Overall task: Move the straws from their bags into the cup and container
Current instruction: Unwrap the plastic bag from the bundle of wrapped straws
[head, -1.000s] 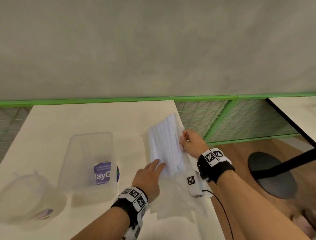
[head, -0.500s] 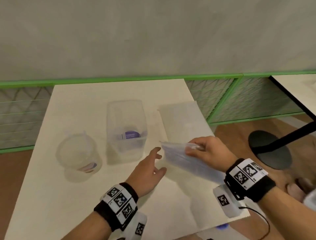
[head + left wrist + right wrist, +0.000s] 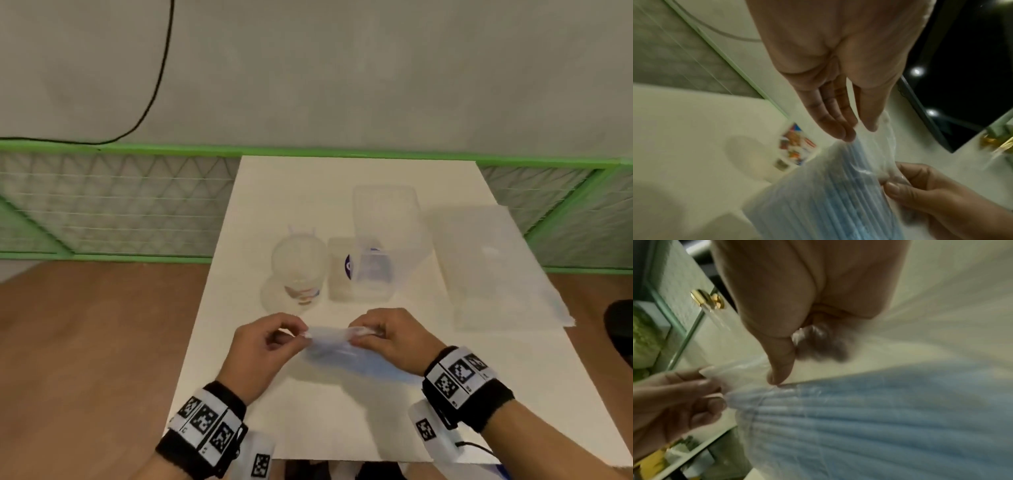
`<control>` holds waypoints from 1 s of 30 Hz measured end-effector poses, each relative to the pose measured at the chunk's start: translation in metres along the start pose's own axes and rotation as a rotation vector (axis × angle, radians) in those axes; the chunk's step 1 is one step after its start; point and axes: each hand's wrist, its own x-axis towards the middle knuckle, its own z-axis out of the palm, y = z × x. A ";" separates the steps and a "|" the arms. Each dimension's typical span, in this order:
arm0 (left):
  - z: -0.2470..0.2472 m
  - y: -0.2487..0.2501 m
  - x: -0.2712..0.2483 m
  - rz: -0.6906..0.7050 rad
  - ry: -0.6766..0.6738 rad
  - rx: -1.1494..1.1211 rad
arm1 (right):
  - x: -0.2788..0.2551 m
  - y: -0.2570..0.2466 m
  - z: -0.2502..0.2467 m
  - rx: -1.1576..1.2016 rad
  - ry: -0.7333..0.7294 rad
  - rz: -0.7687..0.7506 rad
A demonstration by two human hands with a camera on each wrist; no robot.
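Observation:
A clear bag of light blue straws (image 3: 337, 351) is held above the near part of the white table (image 3: 342, 421). My left hand (image 3: 294, 334) pinches the bag's top edge on the left, and my right hand (image 3: 363, 334) pinches it on the right. In the left wrist view the left hand's fingers (image 3: 838, 128) meet the bag (image 3: 828, 194) at its mouth. The right wrist view shows the right thumb (image 3: 780, 369) pressed on the plastic above the blue straws (image 3: 869, 418). A clear cup (image 3: 298, 265) and a clear rectangular container (image 3: 376, 246) stand behind the hands.
A second bag of white straws (image 3: 486, 260) lies flat at the right of the table, reaching its right edge. A green mesh fence (image 3: 113, 202) runs behind the table, with wooden floor on the left. A dark round base (image 3: 620, 325) stands at the far right.
The right hand carried the blue straw bag from the right side to the table's near middle. The left hand left the table and took hold of the bag's top edge.

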 end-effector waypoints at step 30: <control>-0.009 -0.030 -0.003 -0.161 0.397 -0.079 | -0.075 0.081 -0.067 -0.197 0.488 0.283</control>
